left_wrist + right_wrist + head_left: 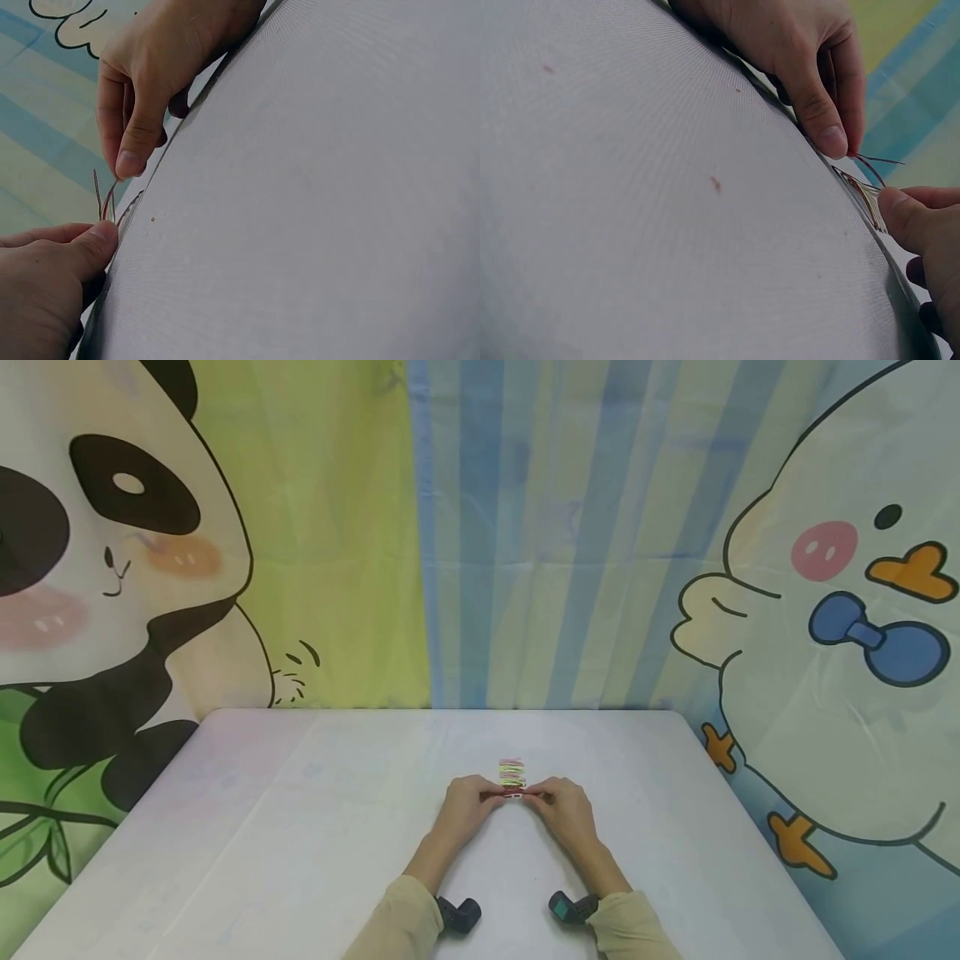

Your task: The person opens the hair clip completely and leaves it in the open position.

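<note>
In the head view both hands meet over the table's middle. My left hand [465, 810] pinches one end of a thin red wire-like strip [513, 791] between thumb and fingertips. The other end is pinched the same way by my right hand [567, 814]. The right wrist view has the red strip [871, 169] bowed between the two hands, with a thin loose end sticking out beside it. Just beyond the fingers, a row of thin strips [512, 771] in pink, yellow, green and red lies on the table. Fingertips hide the strip's ends, and I cannot tell its exact kind.
The white table [315, 827] has its far edge against a curtain [525, 527] with stripes and cartoon animals. Dark wrist-worn devices sit on the left wrist [459, 916] and the right wrist [573, 908]. Small reddish marks [716, 184] show on the tabletop.
</note>
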`<act>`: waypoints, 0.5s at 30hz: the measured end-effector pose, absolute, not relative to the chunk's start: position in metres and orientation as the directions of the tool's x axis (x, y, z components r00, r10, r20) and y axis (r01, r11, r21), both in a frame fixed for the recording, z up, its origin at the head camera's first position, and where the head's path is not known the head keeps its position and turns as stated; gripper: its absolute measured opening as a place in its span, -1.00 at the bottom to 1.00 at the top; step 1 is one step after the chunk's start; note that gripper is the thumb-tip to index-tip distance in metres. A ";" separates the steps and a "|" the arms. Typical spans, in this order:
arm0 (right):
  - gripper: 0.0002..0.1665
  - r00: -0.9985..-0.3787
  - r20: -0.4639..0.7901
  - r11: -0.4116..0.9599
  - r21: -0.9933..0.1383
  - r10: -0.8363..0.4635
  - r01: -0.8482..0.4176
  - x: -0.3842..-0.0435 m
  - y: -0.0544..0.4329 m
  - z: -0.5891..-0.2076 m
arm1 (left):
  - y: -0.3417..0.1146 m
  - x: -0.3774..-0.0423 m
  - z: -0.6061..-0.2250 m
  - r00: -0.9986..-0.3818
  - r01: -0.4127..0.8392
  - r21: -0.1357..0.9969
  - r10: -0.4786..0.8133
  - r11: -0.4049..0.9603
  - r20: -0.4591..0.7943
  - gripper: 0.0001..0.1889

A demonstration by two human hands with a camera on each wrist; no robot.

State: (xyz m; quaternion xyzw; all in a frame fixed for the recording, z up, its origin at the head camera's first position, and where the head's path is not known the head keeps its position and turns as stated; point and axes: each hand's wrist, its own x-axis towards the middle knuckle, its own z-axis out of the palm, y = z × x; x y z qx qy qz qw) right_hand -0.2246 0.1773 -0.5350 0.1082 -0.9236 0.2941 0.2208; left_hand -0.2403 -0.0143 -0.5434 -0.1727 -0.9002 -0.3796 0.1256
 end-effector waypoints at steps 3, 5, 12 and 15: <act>-0.88 -0.884 0.463 0.808 -0.494 -0.069 -0.322 -0.225 0.177 -0.535 | -0.014 -0.241 -0.544 -0.905 0.412 0.637 0.214 0.651 0.367 -0.84; -0.88 -0.886 0.458 0.811 -0.491 -0.069 -0.317 -0.225 0.176 -0.534 | -0.014 -0.242 -0.544 -0.904 0.414 0.636 0.214 0.651 0.369 -0.85; -0.87 -0.878 0.473 0.816 -0.478 -0.072 -0.324 -0.226 0.176 -0.536 | -0.013 -0.243 -0.543 -0.919 0.387 0.644 0.214 0.660 0.332 -0.85; -0.88 -0.880 0.470 0.819 -0.476 -0.070 -0.319 -0.226 0.177 -0.536 | -0.013 -0.242 -0.542 -0.929 0.363 0.653 0.210 0.664 0.304 -0.84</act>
